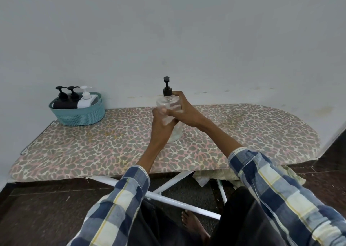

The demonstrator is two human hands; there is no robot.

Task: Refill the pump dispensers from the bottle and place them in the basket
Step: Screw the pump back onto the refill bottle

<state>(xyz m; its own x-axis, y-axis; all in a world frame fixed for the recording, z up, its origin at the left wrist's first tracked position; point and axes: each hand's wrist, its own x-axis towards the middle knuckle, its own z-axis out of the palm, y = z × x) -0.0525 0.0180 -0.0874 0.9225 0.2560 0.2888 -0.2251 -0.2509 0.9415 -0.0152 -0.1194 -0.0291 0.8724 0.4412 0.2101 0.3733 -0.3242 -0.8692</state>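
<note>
Standing upright on a leopard-print ironing board (pixel 243 129) that serves as the bench, set against a plain pale wall (pixel 168 30) over a dark floor (pixel 37 208), a clear pump dispenser (pixel 169 103) with a black pump bears no writing that can be read. The left hand (pixel 161 119) and right hand (pixel 184 112) both have their fingers wrapped round its body. At the board's far left end a teal basket (pixel 78 115) holds two black dispensers (pixel 64 101) and one white dispenser (pixel 88 99).
</note>
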